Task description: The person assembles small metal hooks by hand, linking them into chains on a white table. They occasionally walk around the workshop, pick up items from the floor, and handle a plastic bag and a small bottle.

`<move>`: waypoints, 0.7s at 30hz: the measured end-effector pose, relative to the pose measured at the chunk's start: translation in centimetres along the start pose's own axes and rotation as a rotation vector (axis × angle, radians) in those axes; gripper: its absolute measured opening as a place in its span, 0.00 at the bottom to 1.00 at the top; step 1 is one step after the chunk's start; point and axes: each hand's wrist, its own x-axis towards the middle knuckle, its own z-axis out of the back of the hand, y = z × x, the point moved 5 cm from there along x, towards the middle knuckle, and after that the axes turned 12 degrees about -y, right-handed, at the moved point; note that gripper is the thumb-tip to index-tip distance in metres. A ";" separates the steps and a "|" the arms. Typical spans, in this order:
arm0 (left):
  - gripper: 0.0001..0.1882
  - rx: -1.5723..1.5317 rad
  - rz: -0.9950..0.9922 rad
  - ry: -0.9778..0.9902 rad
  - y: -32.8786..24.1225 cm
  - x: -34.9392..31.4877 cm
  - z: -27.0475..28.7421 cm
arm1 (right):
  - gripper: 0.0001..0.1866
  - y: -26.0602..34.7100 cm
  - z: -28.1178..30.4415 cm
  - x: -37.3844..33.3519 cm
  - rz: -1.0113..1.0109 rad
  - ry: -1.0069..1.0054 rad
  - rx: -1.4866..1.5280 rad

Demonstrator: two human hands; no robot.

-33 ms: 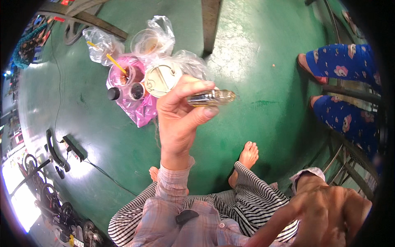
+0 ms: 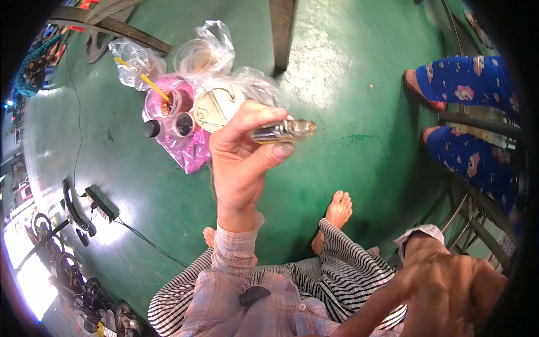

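Note:
My left hand [image 2: 238, 149] is raised at mid-picture, its thumb and fingers pinching a small shiny, see-through, amber-tinted object [image 2: 284, 131]. That object lies roughly level, its tip pointing right; I cannot make out its exact kind. Close to the camera at the lower right looms my right hand [image 2: 441, 295], back side showing. Its fingertips run out of the picture, so whether it holds anything is hidden. Just beyond the left hand on the floor is a round cream lid [image 2: 218, 106], partly covered by that hand.
A pink plastic bag [image 2: 193, 154], clear bags, and a drink cup with a yellow straw [image 2: 151, 84] sit on the green floor [image 2: 314, 168]. A black power strip [image 2: 100, 203] and cables lie left. A person's blue patterned trouser legs [image 2: 466, 84] are at right.
Only a slight shift shows: my left hand with the amber-tinted object, and the bags and cups behind it, sit a little further left in the picture. The right hand stays in place.

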 end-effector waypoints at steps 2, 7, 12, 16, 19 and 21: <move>0.21 0.000 0.006 -0.007 0.0 0.0 0.0 | 0.18 -0.2 0.2 0.1 0.008 0.000 0.008; 0.20 0.041 0.035 -0.012 0.5 0.3 0.2 | 0.18 -2.6 1.8 -1.2 0.043 -0.076 -0.033; 0.20 -0.023 0.273 -0.024 2.2 -0.6 0.9 | 0.19 -3.3 1.3 0.1 -0.336 -0.034 0.124; 0.18 -0.017 0.305 0.046 3.2 -0.9 0.6 | 0.27 -3.8 -0.2 0.7 -0.090 -0.068 0.425; 0.18 -0.042 0.354 0.089 3.7 -0.9 0.3 | 0.17 -2.1 2.9 0.8 -0.020 -0.090 -0.149; 0.17 -0.015 0.381 0.049 4.1 -1.0 0.7 | 0.10 -1.2 5.4 1.5 0.122 -0.282 -0.881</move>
